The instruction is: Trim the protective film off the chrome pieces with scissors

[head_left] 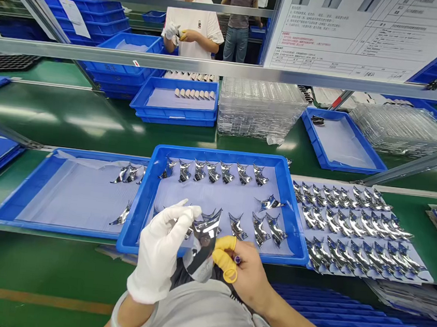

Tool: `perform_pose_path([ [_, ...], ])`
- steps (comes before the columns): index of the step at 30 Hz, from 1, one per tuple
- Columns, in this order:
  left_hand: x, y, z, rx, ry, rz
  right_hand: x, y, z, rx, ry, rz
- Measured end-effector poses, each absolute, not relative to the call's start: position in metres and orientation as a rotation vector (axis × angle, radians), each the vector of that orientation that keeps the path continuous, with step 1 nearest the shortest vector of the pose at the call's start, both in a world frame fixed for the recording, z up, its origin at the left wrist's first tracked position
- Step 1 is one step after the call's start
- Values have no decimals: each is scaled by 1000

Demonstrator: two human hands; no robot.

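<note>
In front of my body a curved, mirror-finished metal part [204, 242] with pointed upper corners is held up over the near edge of a blue tray [223, 156]. My left hand [161, 246], in a white glove, pinches its upper left side. At its right edge is my right hand [244, 270], with yellow finger cots on the thumb and finger. The dark purple end of a thin pen-like stick [237, 259] pokes out between those closed fingers; its other end is hidden. Similar shiny parts [227, 173] lie in rows in the tray, some hidden behind my left hand.
To the left, another blue tray [24, 192] holds a few shiny parts. Rows of them cover a white sheet [421, 276] at right. Clear plastic trays [261, 111] are stacked behind. A metal rail [228, 69] crosses above the bench. A co-worker [194, 23] works opposite.
</note>
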State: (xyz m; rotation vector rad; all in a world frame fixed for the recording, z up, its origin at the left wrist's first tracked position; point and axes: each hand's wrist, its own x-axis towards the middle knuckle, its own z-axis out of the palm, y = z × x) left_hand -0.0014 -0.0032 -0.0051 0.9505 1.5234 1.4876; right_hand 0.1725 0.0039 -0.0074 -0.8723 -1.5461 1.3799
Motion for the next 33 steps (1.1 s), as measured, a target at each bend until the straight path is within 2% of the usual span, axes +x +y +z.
perform_pose_path([
  [4, 1, 1, 2, 834, 1560, 1385, 171, 7, -3, -902, -1254, 1713],
  [10, 0, 7, -1, 873, 1622, 1261, 170, 8, -15, -984, -1139, 1825],
  [16, -13, 2, -20, 1121, 1625, 1019, 204, 45, -54, -1303, -1478, 1437],
  [23, -31, -13, -47, 1115, 1559, 1006, 260, 117, -104, -1659, -1722, 1048],
  [27, -32, -18, -41, 1054, 1578, 980, 219, 125, -125, -1636, -2040, 1021],
  [33, -29, -28, -25, 1073, 1610, 904, 102, 115, -137, -1275, -2413, 920],
])
